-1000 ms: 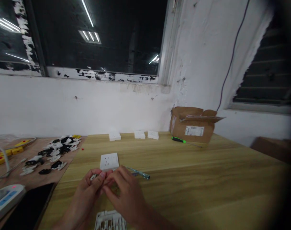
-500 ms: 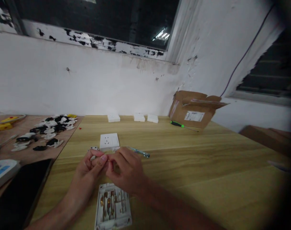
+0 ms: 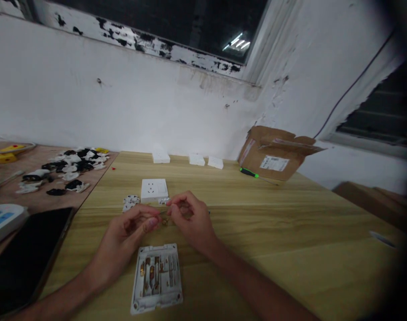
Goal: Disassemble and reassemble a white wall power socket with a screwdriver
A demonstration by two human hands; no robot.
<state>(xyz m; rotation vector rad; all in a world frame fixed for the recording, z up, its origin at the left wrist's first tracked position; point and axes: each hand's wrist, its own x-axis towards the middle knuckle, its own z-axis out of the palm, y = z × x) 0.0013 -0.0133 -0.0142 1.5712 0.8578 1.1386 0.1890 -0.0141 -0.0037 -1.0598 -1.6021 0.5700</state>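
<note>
My left hand [image 3: 134, 232] is closed in a pinch, with a small thin metal piece [image 3: 163, 213] at its fingertips. Facing it, my right hand [image 3: 192, 220] has thumb and forefinger brought together near the other end of that piece; what lies between them is too small to make out. A brass-coloured bit [image 3: 165, 221] shows just below the fingertips. Nearer to me lies an opened white socket back [image 3: 156, 278], its metal contacts facing up. Beyond my hands are a white socket panel [image 3: 154, 189], a white perforated insert [image 3: 131, 201] and a small white part [image 3: 164, 201].
Three white panels, one of them a socket panel [image 3: 161, 157], stand by the wall. A green-black screwdriver [image 3: 249, 172] lies before a cardboard box [image 3: 277, 151]. Black and white parts [image 3: 72, 167], a black slab [image 3: 29, 258] and a white device [image 3: 6, 223] are at left.
My hands have moved slightly apart, the right one shifting right, so the small metal piece now shows between them. The view has tilted a little, and the perforated insert is less covered.
</note>
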